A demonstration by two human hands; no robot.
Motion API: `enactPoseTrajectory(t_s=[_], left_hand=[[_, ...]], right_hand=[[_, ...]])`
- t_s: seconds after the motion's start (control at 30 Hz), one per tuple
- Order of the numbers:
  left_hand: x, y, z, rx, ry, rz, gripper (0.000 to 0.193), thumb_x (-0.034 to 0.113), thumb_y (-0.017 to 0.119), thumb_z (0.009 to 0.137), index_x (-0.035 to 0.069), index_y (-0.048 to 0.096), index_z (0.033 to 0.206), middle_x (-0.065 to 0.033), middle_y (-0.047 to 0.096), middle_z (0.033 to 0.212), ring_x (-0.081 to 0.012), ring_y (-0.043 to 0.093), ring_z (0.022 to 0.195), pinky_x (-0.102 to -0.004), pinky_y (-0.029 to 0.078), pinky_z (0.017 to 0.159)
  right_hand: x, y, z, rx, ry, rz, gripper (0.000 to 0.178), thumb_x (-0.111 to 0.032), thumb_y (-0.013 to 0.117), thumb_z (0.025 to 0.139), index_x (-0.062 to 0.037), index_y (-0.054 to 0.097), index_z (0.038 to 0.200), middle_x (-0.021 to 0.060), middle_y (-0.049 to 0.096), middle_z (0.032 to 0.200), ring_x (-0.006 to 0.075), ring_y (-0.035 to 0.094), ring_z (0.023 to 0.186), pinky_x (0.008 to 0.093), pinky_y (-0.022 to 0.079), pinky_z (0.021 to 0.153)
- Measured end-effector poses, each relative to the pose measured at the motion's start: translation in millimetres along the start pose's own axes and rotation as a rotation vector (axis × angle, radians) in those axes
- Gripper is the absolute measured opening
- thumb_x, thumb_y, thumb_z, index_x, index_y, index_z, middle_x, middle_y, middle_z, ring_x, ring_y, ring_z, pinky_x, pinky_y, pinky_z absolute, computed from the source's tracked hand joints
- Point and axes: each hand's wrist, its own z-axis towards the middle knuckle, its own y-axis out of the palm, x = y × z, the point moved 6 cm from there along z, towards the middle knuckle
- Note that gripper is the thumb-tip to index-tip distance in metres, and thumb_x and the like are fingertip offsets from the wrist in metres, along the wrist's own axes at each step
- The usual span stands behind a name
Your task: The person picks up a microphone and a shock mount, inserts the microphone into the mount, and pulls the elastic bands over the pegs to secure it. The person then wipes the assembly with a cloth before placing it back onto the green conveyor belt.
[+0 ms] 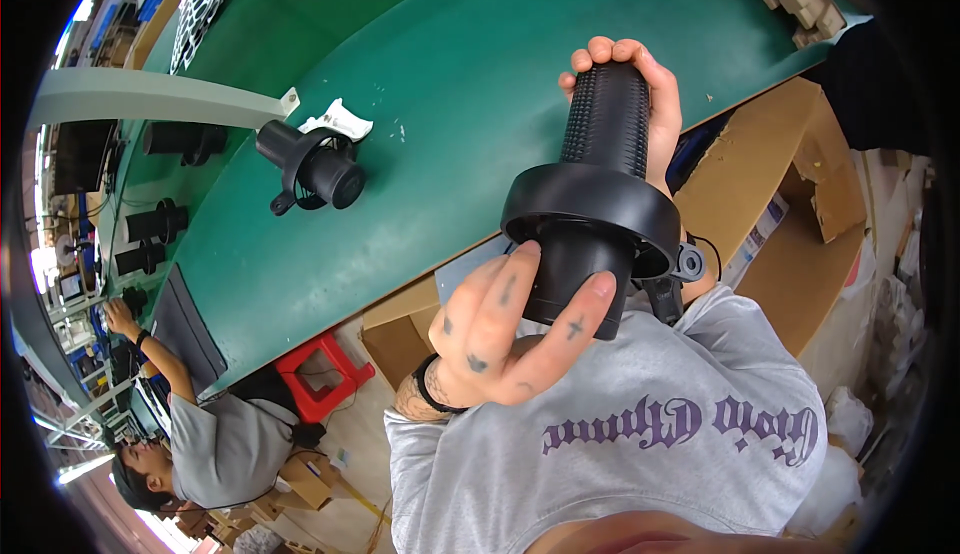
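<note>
right hand (640,104) wrapped round ribbed grip of black flanged handle part (600,204), held above tabletop (450,84) edge. left hand (510,334) fingers pinch lower barrel. keep grip firm, turn barrel squarely. second similar part (315,169) lies on tabletop.

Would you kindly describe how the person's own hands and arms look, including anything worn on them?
Both hands are bare, without gloves. The left hand has small dark tattoo marks on its fingers, one a little cross, with more tattooing on the forearm, and a black band around the wrist. The right hand shows no rings or marks. The grey T-shirt leaves the forearms uncovered.
</note>
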Motion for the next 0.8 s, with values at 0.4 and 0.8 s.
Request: enactPoseTrajectory(t_s=[0.4, 0.8], left_hand=[[12.8, -3.4, 5.3, -0.047, 0.116, 0.093, 0.027, 0.021, 0.065, 0.075, 0.039, 0.066, 0.096, -0.0048, 0.058, 0.107, -0.0183, 0.045, 0.088, -0.0249, 0.041, 0.060], [27.3, -0.4, 4.1, -0.161, 0.516, 0.274, 0.014, 0.019, 0.054, 0.072, 0.029, 0.061, 0.079, 0.0195, 0.058, 0.106, -0.0104, 0.046, 0.098, -0.0272, 0.035, 0.061]], right_hand=[[2.3, 12.1, 1.5, 0.018, 0.050, -0.060, 0.022, -0.026, 0.048, 0.090, -0.0061, 0.058, 0.089, 0.0092, 0.057, 0.094, 0.0223, 0.056, 0.092, 0.0375, 0.048, 0.083], [10.7, 13.6, 1.0, -0.026, 0.158, -0.039, 0.026, -0.022, 0.046, 0.087, 0.0006, 0.058, 0.091, 0.0139, 0.061, 0.089, 0.0252, 0.061, 0.088, 0.0371, 0.052, 0.078]])
